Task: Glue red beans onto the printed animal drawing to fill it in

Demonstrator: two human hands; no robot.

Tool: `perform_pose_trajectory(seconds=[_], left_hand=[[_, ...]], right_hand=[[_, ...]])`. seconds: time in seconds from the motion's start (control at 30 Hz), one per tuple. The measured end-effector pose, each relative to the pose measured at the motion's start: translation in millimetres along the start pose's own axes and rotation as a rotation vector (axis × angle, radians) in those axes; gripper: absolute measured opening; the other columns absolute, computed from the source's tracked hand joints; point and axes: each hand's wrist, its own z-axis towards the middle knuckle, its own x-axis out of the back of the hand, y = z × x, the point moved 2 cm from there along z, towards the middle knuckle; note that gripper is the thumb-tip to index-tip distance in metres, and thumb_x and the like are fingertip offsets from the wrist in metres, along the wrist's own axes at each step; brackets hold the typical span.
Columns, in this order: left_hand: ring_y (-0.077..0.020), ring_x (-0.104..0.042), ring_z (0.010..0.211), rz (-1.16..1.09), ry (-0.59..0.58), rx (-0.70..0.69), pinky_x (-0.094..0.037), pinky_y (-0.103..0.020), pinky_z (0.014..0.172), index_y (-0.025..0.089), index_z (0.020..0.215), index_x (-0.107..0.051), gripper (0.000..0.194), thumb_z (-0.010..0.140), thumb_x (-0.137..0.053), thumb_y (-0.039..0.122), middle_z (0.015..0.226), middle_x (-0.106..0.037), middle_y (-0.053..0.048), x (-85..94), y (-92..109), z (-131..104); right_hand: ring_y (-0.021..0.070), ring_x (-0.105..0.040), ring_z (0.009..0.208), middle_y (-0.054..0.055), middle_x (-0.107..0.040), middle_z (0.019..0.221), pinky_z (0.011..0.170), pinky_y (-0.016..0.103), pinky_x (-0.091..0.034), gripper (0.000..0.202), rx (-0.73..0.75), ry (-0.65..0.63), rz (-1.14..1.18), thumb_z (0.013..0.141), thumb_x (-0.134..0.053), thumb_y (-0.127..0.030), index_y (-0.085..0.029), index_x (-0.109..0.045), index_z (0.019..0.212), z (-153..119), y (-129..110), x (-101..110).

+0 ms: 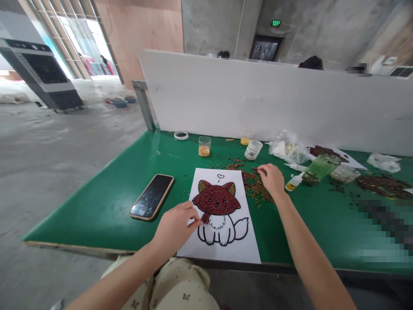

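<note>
A white sheet (pixel 188 247) lies on the green table, bearing a black-outlined fox drawing (pixel 217 201). Red beans fill its head, green ones its inner ears, and a small red patch starts on the chest's left side. Beside that patch my left hand (pixel 177 224) rests at the sheet's left edge, thumb and finger closed together; whatever is between them is hidden. To the right of the sheet, my right hand (pixel 272 181) pinches at the far edge of a loose scatter of red and green beans (pixel 254 183). Anything in its fingertips is too small to name.
A phone (pixel 152 196) lies left of the sheet. Behind stand a jar of yellow kernels (pixel 204 147) and a clear cup (pixel 253 150). Rightward are a glue bottle (pixel 293 182), a tipped green jar (pixel 322 168) and a plastic bag (pixel 288 147). A white partition (pixel 258 101) borders the back.
</note>
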Motion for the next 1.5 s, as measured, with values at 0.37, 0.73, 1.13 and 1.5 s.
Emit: perform_pose_trajectory(seconds=[0.37,0.73,1.13,1.5], left_hand=[[-0.0134,-0.056,0.079,-0.112,-0.059,-0.187,-0.040,-0.023,0.065,0.020,0.076,-0.061,0.012,0.086,-0.057,0.024,0.079,-0.059,0.001,-4.6,4.5,-2.5],[-0.0143,-0.056,0.079,-0.111,-0.083,-0.225,-0.039,-0.024,0.066,0.020,0.077,-0.060,0.010,0.085,-0.058,0.025,0.082,-0.060,0.001,-9.3,8.8,-2.6],[-0.0113,-0.050,0.059,-0.129,0.106,0.013,-0.033,-0.023,0.055,0.020,0.098,-0.053,0.020,0.084,-0.042,0.012,0.080,-0.060,0.000,3.5,-4.4,2.1],[-0.0112,-0.047,0.055,-0.181,0.063,-0.052,-0.033,-0.023,0.054,0.020,0.104,-0.051,0.027,0.082,-0.039,0.012,0.078,-0.059,0.000,-2.0,-5.7,0.1]], right_hand=[[0.0186,-0.054,0.074,0.006,-0.062,0.082,0.060,0.029,-0.031,0.018,-0.030,-0.205,-0.074,0.080,-0.059,-0.027,-0.020,-0.070,0.068,-5.6,4.3,-14.9],[0.0161,-0.054,0.060,0.004,-0.065,0.068,0.051,0.027,-0.030,0.015,-0.159,-0.248,-0.062,0.075,-0.064,-0.027,-0.021,-0.071,0.063,-5.3,4.8,-18.9],[0.0186,-0.052,0.082,0.004,-0.060,0.080,0.076,0.032,-0.039,0.016,0.312,-0.050,0.373,0.086,-0.056,-0.025,-0.020,-0.065,0.075,-97.1,-99.6,21.3],[0.0180,-0.047,0.083,0.002,-0.058,0.083,0.074,0.033,-0.034,0.010,0.531,-0.300,0.336,0.083,-0.055,-0.013,-0.019,-0.060,0.076,-138.7,-161.4,11.2]])
